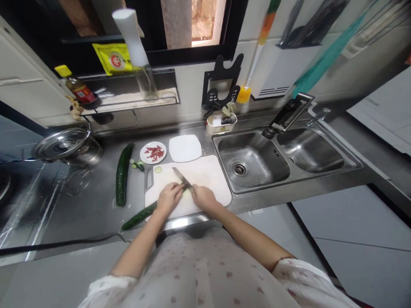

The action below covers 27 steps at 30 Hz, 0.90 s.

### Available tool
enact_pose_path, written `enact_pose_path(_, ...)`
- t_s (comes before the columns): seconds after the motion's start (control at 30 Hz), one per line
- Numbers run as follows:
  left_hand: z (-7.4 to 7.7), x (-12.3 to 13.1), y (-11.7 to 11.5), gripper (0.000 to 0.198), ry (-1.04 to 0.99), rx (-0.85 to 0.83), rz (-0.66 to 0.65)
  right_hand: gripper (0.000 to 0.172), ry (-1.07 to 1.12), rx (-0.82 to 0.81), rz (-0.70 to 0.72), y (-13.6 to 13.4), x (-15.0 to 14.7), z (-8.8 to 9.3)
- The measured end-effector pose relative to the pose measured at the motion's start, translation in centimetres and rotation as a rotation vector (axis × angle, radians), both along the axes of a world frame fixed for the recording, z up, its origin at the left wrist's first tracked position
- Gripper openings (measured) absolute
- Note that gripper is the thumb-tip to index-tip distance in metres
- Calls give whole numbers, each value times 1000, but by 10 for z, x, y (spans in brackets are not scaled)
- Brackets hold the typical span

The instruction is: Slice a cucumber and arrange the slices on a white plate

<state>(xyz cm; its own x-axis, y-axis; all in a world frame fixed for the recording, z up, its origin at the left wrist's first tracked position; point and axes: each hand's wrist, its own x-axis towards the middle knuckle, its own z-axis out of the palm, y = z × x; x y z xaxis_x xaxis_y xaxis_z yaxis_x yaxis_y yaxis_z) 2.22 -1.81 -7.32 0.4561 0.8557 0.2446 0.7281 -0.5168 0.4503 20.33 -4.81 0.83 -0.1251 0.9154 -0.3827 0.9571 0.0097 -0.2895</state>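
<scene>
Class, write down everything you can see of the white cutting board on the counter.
The cutting board is white, looks plastic, rectangular with rounded corners and a handle slot at its left end. It lies flat on the steel counter, just left of the sink. On it the left hand holds a cucumber, the right hand a knife; one slice lies near the slot.

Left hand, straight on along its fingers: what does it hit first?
Likely the knife: its blade sits just past the fingers of the left hand, which presses on the cucumber. The right hand holds that knife. Depth is unclear.
</scene>
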Motion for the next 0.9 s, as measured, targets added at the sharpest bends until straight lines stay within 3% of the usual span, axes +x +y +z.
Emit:
enact_pose_path(0.33,2,-1,-1,31,-6,-4,-18,34,41,16,23,9,-5,-1)
enact_pose_path(0.7,1,0,1,30,-10,-14,-10,29,-36,-91,61,-22,14,11)
enact_pose_path(0.9,3,0,2,30,-6,-39,-14,29,-48,-82,72,-20,14,14)
